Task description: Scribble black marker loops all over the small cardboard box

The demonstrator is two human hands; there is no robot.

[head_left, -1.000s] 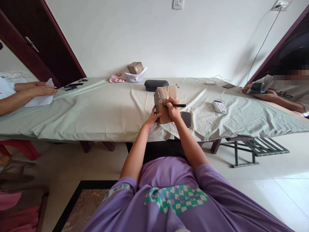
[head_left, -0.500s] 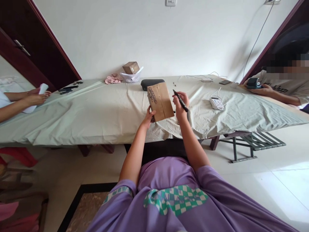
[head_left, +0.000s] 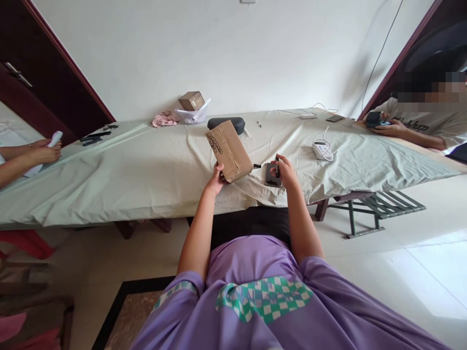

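My left hand [head_left: 216, 180] grips the lower left edge of a brown cardboard box [head_left: 233, 153], which is held tilted above the table. Looping black scribbles run along the box's upper left side. In my right hand [head_left: 286, 171] is a black marker [head_left: 277, 165], upright between closed fingers. Just below and left of that hand lies a smartphone [head_left: 272, 176] with a dark screen, partly covered by the fingers. A small black marker cap [head_left: 257, 166] rests between the box and the phone.
Behind the box sits a black case [head_left: 237, 125]. A small carton [head_left: 191, 100] stands on a plastic container beside a pink cloth [head_left: 166, 119]. A white corded device [head_left: 322, 149] lies to the right. People's hands are at both table ends.
My right hand has moved away from the box, down and to the right, turning the marker upright. The box has tilted further, and the phone and cap now show more.
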